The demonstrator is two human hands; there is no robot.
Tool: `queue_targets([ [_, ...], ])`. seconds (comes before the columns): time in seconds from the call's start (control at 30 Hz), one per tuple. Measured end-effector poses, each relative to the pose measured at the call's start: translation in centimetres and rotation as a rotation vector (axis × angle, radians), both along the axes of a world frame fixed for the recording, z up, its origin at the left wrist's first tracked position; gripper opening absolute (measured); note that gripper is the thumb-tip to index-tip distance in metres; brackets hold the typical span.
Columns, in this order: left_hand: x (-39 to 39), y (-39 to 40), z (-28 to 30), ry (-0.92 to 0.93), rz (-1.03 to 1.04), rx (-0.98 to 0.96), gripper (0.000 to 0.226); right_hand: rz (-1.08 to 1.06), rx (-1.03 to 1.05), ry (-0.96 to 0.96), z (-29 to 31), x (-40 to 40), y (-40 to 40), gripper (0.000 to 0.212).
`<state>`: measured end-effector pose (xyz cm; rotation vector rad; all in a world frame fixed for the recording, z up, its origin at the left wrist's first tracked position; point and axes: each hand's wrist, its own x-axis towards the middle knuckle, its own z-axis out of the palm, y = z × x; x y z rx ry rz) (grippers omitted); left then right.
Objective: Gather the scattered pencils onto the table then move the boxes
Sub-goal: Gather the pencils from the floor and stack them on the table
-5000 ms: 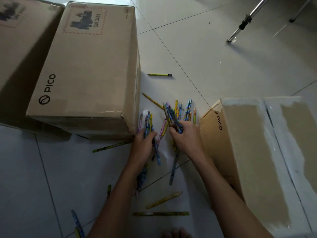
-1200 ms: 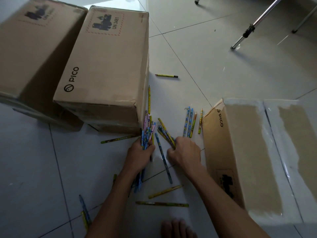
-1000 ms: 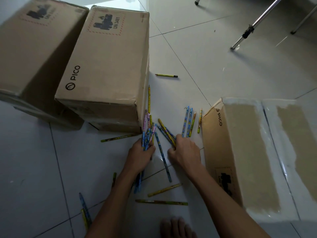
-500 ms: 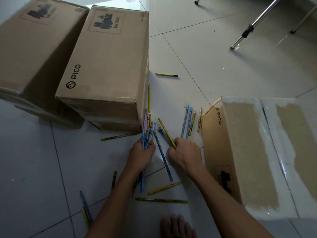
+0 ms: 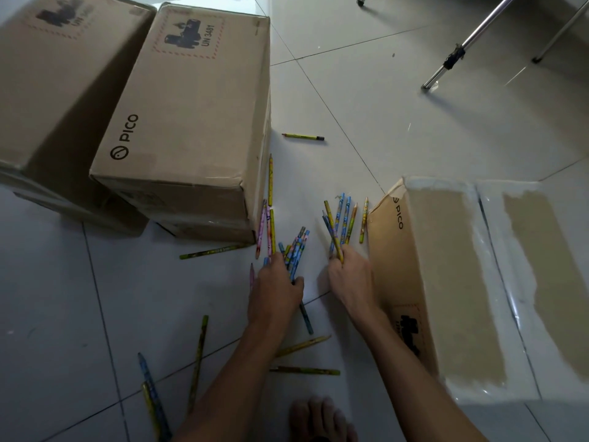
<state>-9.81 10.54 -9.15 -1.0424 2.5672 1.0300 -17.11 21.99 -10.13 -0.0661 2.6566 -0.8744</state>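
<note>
The gathering is partly done and nothing has reached a worktop, which is not in sight at all. The left hand (image 5: 275, 290) has its fingers curled round a bundle of pencils (image 5: 295, 253), mostly blue, their free ends fanning up and away from the person with a slight lean to the right. The right hand (image 5: 350, 275) pinches a smaller clutch of pencils (image 5: 334, 231) by their near ends; these too run away from the person, tips toward the far side, just beside the corner of the right-hand box (image 5: 446, 266).

Plenty still lies loose on the floor (image 5: 414, 122). A yellow pencil (image 5: 271, 180) and a pink pencil (image 5: 261, 228) lie along the side of the middle box (image 5: 191, 116), long axes running near to far. A green pencil (image 5: 213, 251) lies almost crosswise at that box's near edge, and a lone yellow-green pencil (image 5: 302, 136) sits well apart farther out, also crosswise. Nearer the person's foot (image 5: 322, 419) several more lie at mixed angles, among them one flat pencil (image 5: 304, 370) crosswise and an upright-running one (image 5: 197, 362).

By my reckoning the pickup is perhaps half through, and the boxes, including the far left box (image 5: 57, 74), have not been dealt with.
</note>
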Motion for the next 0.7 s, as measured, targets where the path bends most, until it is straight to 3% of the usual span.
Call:
queue_targets([
  [0.13,-0.3,-0.2,-0.3,-0.044,-0.041,-0.024,0.066,0.046,0.09,0.084,-0.7,-0.9,-0.3,0.015],
  [0.27,-0.8,-0.5,-0.2,0.001,-0.012,-0.034,0.045,0.085,0.156,0.135,-0.9,-1.7,-0.7,0.032],
  [0.43,-0.6,-1.2,-0.3,0.099,0.061,0.088,0.039,0.104,0.181,0.198,-1.2,-1.7,-0.9,0.019],
  [0.5,-0.5,-1.5,-0.3,0.106,0.101,0.139,0.036,0.098,0.18,0.189,-1.0,-1.8,-0.8,0.019],
  [0.6,-0.5,-2.2,-0.3,0.096,0.179,0.217,0.014,0.09,0.186,0.145,-0.7,-1.6,-0.8,0.021],
  [0.7,-0.4,-2.7,-0.5,0.091,0.256,0.287,0.013,0.123,0.212,0.074,-0.6,-0.6,-0.6,0.024],
])
